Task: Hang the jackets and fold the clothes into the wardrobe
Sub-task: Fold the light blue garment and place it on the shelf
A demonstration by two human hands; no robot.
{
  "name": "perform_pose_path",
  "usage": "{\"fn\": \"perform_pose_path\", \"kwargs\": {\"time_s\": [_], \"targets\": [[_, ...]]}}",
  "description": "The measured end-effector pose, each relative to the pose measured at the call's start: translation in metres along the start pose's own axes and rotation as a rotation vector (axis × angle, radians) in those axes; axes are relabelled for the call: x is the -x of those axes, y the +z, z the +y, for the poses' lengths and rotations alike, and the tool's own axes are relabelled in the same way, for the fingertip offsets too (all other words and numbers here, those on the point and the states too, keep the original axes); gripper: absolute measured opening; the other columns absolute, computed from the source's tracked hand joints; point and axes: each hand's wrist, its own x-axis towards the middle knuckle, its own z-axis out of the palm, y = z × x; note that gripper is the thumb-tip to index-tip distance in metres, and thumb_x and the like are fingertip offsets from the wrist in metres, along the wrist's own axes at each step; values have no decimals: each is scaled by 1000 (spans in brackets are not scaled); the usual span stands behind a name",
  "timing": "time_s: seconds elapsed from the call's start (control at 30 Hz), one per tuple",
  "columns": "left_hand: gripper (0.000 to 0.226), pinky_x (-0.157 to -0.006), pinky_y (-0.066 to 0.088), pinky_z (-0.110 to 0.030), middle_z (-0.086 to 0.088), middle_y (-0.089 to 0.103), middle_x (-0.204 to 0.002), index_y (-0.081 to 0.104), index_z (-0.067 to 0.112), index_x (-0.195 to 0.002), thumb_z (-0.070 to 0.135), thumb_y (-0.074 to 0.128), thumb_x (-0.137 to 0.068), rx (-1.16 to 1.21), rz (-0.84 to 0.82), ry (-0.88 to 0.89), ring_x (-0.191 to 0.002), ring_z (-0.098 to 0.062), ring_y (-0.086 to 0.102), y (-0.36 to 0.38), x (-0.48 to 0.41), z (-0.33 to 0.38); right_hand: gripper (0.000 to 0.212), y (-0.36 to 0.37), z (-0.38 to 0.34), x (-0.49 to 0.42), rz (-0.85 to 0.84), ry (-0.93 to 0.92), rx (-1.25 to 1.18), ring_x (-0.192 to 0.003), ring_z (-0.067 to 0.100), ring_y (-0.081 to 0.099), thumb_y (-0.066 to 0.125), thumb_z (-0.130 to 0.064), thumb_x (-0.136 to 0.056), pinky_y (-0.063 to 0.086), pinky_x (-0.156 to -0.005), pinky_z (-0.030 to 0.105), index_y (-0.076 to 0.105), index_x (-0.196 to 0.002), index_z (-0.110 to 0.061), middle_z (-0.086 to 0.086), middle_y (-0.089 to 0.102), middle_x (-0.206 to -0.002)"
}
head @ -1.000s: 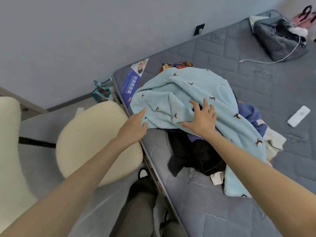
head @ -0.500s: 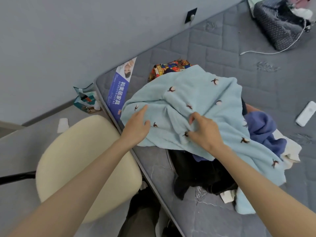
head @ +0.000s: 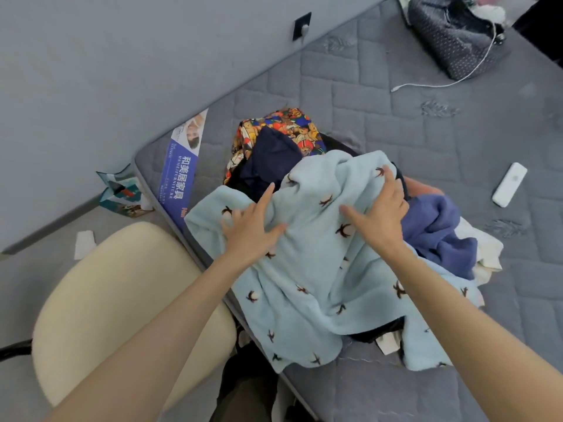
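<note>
1. The light blue fleece garment (head: 304,284) lies draped over the top of a heap of clothes at the near corner of the grey mattress (head: 396,132). Its lower edge hangs over the side toward the cream chair (head: 122,300).
2. The left hand (head: 253,226) is laid flat on the left part of the fleece with its fingers spread. The right hand (head: 380,208) is laid the same way on the upper right fold. Nothing is gripped by either hand.
3. The step in hand is judged to be the freeing of this piece from the heap. A true edge, collar or hem, is best found and pinched at two points before anything is lifted. Whether the piece is to be hung or folded cannot be told while it is crumpled.
4. The fleece is best raised straight up, so that the navy garment (head: 271,153), the bear-print fabric (head: 292,123) and the black piece (head: 380,330) beneath are not dragged along.
5. The overhanging part is best gathered first, lest the whole be pulled to the floor.
6. The wardrobe is not in view.
</note>
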Motion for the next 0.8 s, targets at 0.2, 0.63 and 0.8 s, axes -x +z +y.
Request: {"fn": "perform_pose_path", "kwargs": {"time_s": [0.2, 0.63, 0.8], "targets": [[32, -89, 22, -38, 4, 42, -110, 63, 29, -110, 42, 63, -81, -297, -273, 176, -112, -26, 36, 12, 7, 5, 50, 16, -1, 15, -176, 85, -370, -102, 1, 57, 73, -30, -73, 45, -85, 18, 48, -116, -40, -25, 60, -104], [74, -91, 45, -36, -4, 54, -125, 15, 25, -150, 30, 59, -91, 243, -312, 62, -110, -20, 54, 4, 6, 4, 107, 8, 20, 58, -287, 277, -186, -133, 29, 26, 75, -65, -61, 29, -103, 41, 18, -146, -32, 1, 43, -136], [36, -77, 46, -19, 1, 59, -110, 52, 17, -122, 28, 64, -89, 187, -657, 165, -95, -12, 58, 23, 18, 8, 92, 19, -7, 27, -427, 350, -108, -132, 30, 38, 75, -48, -75, 34, -108, 47, 23, -147, -23, 8, 48, -138]]}}
